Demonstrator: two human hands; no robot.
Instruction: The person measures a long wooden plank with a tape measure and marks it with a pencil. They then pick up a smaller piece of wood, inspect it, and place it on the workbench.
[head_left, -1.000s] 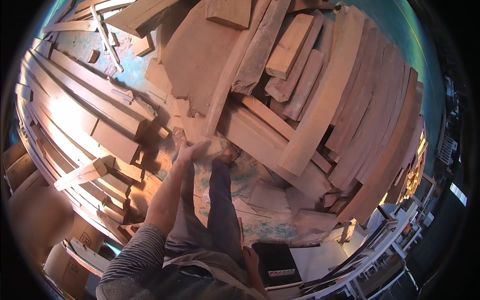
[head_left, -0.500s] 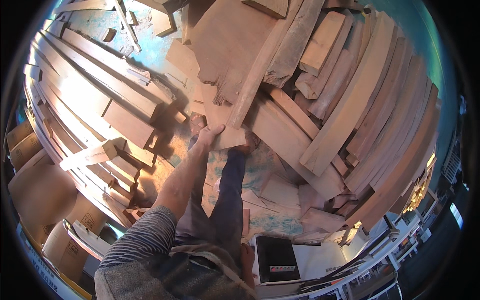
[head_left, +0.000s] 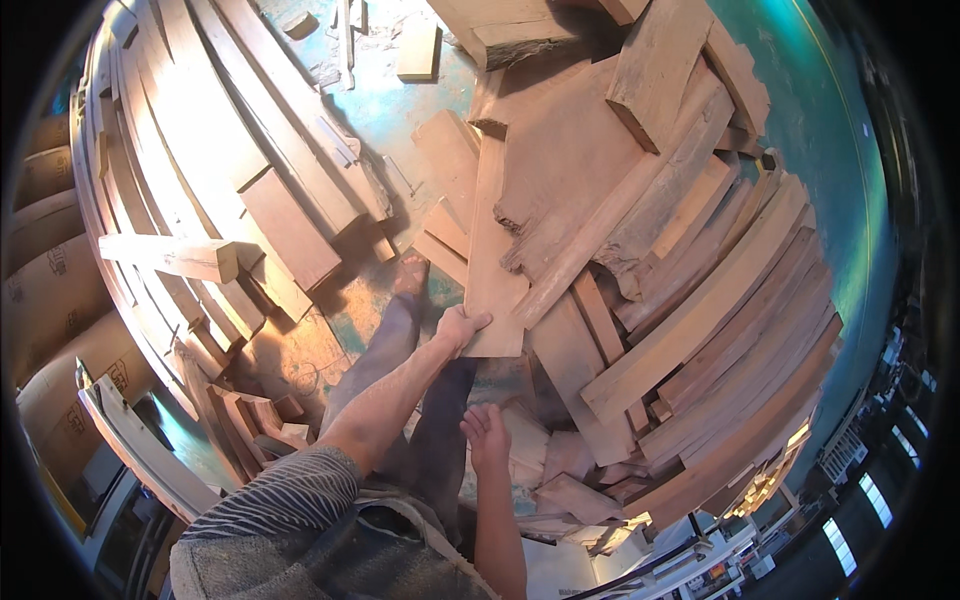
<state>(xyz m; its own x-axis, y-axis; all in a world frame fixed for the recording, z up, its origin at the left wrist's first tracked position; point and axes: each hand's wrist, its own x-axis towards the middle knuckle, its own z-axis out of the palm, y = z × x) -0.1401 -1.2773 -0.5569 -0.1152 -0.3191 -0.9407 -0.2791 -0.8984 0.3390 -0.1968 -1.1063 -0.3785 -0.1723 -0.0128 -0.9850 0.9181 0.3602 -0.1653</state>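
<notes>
My left hand [head_left: 463, 331] is closed on the near end of a flat, light-brown wooden plank [head_left: 492, 270]. Its thumb lies across the top face near the corner. The plank runs away from me, its far part beside a wide board [head_left: 560, 150] with a rough, broken edge. A long narrow strip of wood [head_left: 600, 245] slants just right of the plank. Lower down, in front of my legs, my right hand [head_left: 487, 437] is raised with nothing in it, its fingers loosely apart and slightly curled.
Long timbers [head_left: 300, 165] are stacked on the left, with a short block [head_left: 175, 257] lying across them. More beams [head_left: 710, 310] lie heaped on the right. Broken offcuts [head_left: 580, 495] are scattered near my feet. Large brown rolls [head_left: 60, 290] stand at far left.
My view has turned, so the wood piles appear shifted. My right hand has come up from beside my body toward the plank. My left hand still grips the plank's end.
</notes>
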